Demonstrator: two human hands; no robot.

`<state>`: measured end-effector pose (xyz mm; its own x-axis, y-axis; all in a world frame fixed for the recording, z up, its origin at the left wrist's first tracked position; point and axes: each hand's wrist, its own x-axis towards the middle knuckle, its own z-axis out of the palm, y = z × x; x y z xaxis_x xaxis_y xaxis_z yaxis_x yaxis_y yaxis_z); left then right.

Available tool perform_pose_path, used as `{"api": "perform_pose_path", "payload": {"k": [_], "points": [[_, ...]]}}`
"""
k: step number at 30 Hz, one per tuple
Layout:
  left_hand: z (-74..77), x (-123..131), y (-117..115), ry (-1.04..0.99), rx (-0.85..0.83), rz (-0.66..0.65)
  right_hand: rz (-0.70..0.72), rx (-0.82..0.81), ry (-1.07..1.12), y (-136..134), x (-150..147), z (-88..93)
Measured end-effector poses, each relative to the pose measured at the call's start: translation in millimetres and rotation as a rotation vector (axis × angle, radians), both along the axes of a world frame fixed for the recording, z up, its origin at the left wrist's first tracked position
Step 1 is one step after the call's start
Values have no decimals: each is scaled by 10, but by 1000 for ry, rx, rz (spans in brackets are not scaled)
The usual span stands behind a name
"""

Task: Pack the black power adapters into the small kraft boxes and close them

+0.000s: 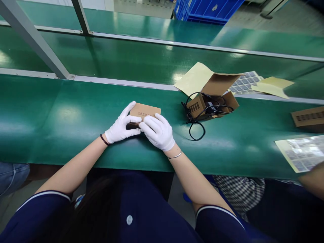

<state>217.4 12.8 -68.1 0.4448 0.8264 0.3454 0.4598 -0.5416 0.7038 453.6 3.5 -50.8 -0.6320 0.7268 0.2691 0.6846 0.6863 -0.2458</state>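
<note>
The left hand [124, 125] and right hand [159, 132], both white-gloved, meet at a small box [148, 108] on the near part of the bench [76, 141], in front of the person. The left hand grips the box's left end, fingers and thumb apart around its corner; the right hand's fingers bend over the near edge, though whether they pinch it cannot be told. The box's printed top lies flat, so its forming appears largely done; the near side is dark and partly covered, and whether it is fully closed is unclear. To the right, well apart from the hands, the carton [221, 85] stands with its lid raised and a black cable [188, 114] looping out over its side; closing it evidently remains undone. Yellow paper [194, 79] and a label sheet [243, 82] lie behind it.
</note>
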Motion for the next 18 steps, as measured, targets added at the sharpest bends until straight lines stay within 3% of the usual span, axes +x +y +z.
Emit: {"api": "perform_pose_path", "payload": {"k": [5, 8, 13, 18], "points": [[-56, 46, 7, -95, -19, -19, -53, 294, 94, 10, -10, -196], [-76, 43, 30, -124, -33, -33, -81, 388, 170, -18, -58, -243], [-74, 34, 54, -155, -51, -55, -103, 378, 299, -56, -109, -219], [-17, 44, 42, -150, -78, -64, -87, 283, 217, -67, -60, -231]]}}
